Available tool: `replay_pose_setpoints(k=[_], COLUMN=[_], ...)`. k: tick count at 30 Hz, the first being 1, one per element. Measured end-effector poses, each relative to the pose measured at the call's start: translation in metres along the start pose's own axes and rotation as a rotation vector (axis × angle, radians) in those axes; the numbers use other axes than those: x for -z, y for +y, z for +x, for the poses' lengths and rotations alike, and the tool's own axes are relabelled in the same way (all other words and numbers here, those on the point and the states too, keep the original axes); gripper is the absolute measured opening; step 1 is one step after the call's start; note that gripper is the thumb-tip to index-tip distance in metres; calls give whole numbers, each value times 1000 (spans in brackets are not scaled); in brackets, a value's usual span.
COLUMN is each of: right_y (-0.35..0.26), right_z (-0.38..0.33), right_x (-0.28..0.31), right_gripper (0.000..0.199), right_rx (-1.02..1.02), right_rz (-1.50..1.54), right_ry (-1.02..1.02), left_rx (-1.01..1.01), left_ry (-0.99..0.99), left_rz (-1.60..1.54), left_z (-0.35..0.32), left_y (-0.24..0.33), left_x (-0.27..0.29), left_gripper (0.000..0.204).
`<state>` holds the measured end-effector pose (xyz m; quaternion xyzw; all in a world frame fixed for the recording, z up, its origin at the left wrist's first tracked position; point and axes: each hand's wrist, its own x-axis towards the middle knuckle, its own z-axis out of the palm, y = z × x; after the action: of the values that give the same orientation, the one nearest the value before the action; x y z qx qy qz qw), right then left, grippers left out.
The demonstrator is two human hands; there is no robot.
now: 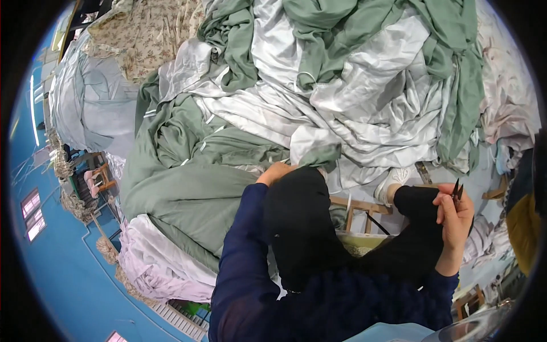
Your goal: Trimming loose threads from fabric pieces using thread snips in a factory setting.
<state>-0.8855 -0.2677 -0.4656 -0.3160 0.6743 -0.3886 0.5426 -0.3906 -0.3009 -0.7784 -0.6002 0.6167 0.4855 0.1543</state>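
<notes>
My right hand (456, 214) is raised over my right knee, its fingers closed around small dark thread snips (457, 189) with the blades pointing up. Beside my left knee, my left hand (277, 172) rests at the edge of green cloth (194, 188). That knee hides most of its fingers, so I cannot see whether they grip the cloth. Just beyond the knee, a small fold of green and white cloth (320, 154) stands up. White lining fabric (256, 117) lies crumpled in front of me, joined among more green cloth (347, 34).
Floral fabric (148, 40) and pale blue cloth (102, 108) are piled at the far left. Pinkish cloth (510, 85) lies on the right. A wooden stool frame (362, 208) shows between my legs, near my light shoe (396, 181). Lilac cloth (154, 262) hangs at the left.
</notes>
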Motion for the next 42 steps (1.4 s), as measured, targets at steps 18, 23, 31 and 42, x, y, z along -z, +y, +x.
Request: replay_pose_setpoints(k=[18,23,31,42], right_y=[2,8,8,-5], right_z=[-28,-21,-12,11], right_x=[16,20,19,-7], right_gripper=[23,21,20,20], right_rx=[91,78,-12,-72], right_rz=[96,104,78,84], right_ry=[-100,-101,-53,-154], left_rx=[311,231,283,-15], left_ry=[509,664,918,1074], left_rz=[-1426,-1416,-88,-378], left_z=[-5,16,56,111], left_y=[103,95,158,67], left_x=[68,121,180,228], left_gripper=[73,96,134,27])
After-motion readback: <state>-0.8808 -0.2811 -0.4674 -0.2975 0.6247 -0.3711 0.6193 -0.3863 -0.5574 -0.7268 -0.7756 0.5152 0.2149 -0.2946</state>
